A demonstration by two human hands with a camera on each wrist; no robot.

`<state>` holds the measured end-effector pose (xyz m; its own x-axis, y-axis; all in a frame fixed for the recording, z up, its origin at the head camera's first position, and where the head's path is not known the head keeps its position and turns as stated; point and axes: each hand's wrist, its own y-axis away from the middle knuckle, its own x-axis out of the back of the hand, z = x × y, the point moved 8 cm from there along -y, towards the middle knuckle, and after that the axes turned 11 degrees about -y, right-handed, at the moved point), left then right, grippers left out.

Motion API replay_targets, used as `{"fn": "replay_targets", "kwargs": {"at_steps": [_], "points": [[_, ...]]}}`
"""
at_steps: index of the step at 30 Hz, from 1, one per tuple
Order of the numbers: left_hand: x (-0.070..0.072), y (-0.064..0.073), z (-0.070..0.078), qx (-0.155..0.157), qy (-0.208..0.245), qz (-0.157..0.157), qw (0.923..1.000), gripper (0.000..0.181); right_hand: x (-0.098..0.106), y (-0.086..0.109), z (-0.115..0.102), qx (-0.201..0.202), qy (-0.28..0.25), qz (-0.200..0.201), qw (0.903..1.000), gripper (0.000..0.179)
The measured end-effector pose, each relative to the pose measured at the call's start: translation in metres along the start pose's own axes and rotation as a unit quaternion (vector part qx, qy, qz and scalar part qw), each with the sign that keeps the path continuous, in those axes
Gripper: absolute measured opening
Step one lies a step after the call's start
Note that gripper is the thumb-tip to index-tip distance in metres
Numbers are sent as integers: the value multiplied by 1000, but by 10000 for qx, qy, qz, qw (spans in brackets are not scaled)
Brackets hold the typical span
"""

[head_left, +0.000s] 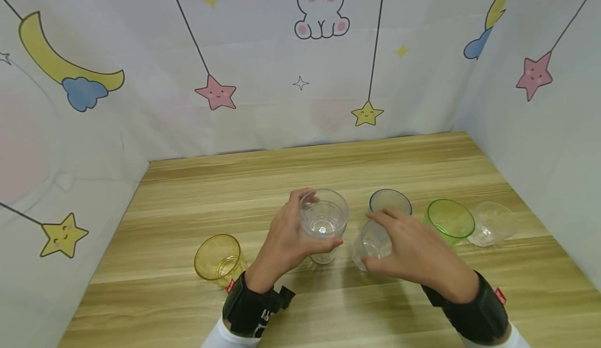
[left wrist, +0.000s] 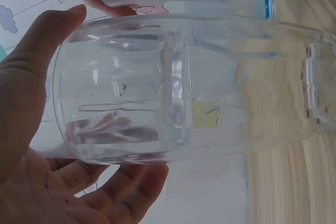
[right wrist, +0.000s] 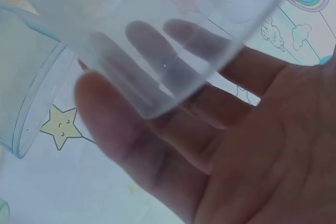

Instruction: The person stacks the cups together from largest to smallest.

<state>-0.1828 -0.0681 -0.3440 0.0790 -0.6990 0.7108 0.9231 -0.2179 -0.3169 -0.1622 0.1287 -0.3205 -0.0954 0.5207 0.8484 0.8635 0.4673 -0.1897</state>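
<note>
My left hand [head_left: 288, 233] grips a clear cup [head_left: 324, 225], its thumb in front and fingers round the back. In the left wrist view, the clear cup [left wrist: 121, 93] shows a thick ring partway along its length; whether it is one tall cup or two stacked, I cannot tell. My right hand [head_left: 413, 243] holds another clear cup [head_left: 371, 246] between thumb and fingers, just right of the first and apart from it. In the right wrist view, curled fingers [right wrist: 126, 119] show round and through its cloudy wall. A blue-rimmed cup [head_left: 389, 200] stands just behind the right hand.
To the right stand a green cup [head_left: 451, 220] and a clear cup [head_left: 495, 223]. A yellow cup [head_left: 218, 259] sits left of my left wrist. All are on a wooden table [head_left: 225, 191], with a printed white cloth [head_left: 281, 113] hanging behind and along both sides.
</note>
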Motion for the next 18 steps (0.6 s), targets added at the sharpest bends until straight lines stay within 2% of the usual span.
{"fn": "replay_targets", "kwargs": {"at_steps": [6,18], "points": [[0,0,1,-40,-11,-1,10000,96,10,0,-2,-22,-120,436,9990,69],[-1,0,0,-13,-15,-16,10000,95,25,-1,-10,437,-227,1068,9931,69]]}}
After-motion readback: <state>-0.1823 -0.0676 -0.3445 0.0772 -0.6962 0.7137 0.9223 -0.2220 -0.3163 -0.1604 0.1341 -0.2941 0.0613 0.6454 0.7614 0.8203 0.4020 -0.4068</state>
